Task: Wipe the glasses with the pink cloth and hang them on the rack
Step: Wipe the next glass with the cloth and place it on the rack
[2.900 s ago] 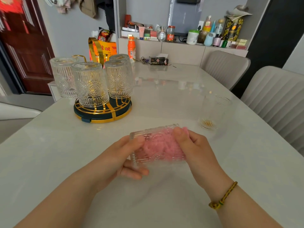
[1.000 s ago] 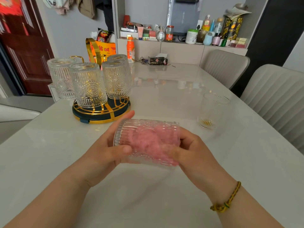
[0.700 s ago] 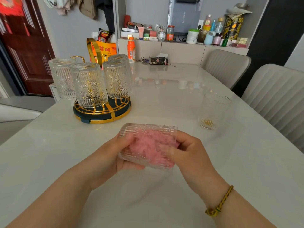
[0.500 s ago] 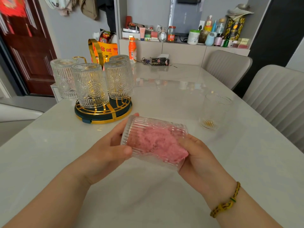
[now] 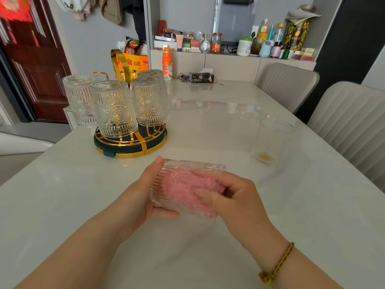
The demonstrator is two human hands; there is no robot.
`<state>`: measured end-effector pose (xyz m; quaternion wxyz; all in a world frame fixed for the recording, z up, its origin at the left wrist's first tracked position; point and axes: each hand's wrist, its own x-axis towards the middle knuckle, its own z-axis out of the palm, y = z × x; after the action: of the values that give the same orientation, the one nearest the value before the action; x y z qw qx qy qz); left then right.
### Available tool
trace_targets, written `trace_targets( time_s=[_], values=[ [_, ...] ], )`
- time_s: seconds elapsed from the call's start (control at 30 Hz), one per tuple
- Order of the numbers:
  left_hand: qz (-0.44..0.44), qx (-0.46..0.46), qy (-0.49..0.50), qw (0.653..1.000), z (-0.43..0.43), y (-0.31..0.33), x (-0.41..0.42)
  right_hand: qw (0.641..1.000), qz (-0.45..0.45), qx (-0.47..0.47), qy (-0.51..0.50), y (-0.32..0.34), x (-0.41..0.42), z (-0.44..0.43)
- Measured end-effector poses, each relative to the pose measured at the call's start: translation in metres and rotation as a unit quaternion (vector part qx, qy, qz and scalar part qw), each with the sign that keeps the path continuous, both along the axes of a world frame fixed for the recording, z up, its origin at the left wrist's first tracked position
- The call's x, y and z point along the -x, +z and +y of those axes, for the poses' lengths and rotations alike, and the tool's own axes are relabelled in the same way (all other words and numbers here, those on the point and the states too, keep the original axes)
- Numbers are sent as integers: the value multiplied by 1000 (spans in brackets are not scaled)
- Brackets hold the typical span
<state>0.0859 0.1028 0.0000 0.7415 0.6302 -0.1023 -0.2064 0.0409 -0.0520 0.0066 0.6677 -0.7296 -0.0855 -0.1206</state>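
Note:
A ribbed clear glass [image 5: 183,174] lies on its side above the table in front of me. My left hand [image 5: 139,197] grips its base end. The pink cloth [image 5: 183,189] is stuffed inside it, and the fingers of my right hand [image 5: 237,197] reach into the mouth and hold the cloth. The green and gold rack [image 5: 130,141] stands at the back left with several glasses [image 5: 113,107] hanging upside down on it. Another clear glass [image 5: 270,140] stands upright on the table at the right.
The white marble table [image 5: 208,122] runs far ahead. Two grey chairs [image 5: 345,122] line its right side. An orange bottle [image 5: 167,63], keys and a dark box [image 5: 201,77] lie at the far end, below a cluttered shelf.
Both hands have kept turning the glass around the cloth. The glass shifted slightly right and its mouth now faces my right hand more squarely.

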Motion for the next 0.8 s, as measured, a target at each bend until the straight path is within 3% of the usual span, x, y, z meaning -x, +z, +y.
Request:
trace_targets(
  time_s=[0.07, 0.17, 0.23, 0.33, 0.43, 0.53, 0.67, 0.8],
  values=[
    [-21, 29, -57, 998, 3, 1, 0, 996, 53, -74, -1, 6, 0, -3],
    [-58, 80, -86, 991, 10, 3, -3, 965, 104, -229, 78, 11, -1, -9],
    [-79, 77, -70, 991, 12, 2, -5, 958, 109, -246, 102, 15, 2, -9],
    [-76, 61, -36, 995, 7, 2, -2, 994, 42, -92, 43, 10, 2, -5],
    [-8, 51, 8, 999, 0, 4, 4, 991, -74, 97, 48, 3, 5, 0],
    [17, 10, 3, 1000, -1, 2, 5, 983, -104, 145, 42, 2, 5, 1],
    [-10, 13, -32, 999, 3, 0, -1, 1000, 0, -16, -2, 6, 2, -2],
    [-80, 54, -88, 991, 7, 0, -5, 971, 88, -215, 60, 15, 0, -11]
  ],
)
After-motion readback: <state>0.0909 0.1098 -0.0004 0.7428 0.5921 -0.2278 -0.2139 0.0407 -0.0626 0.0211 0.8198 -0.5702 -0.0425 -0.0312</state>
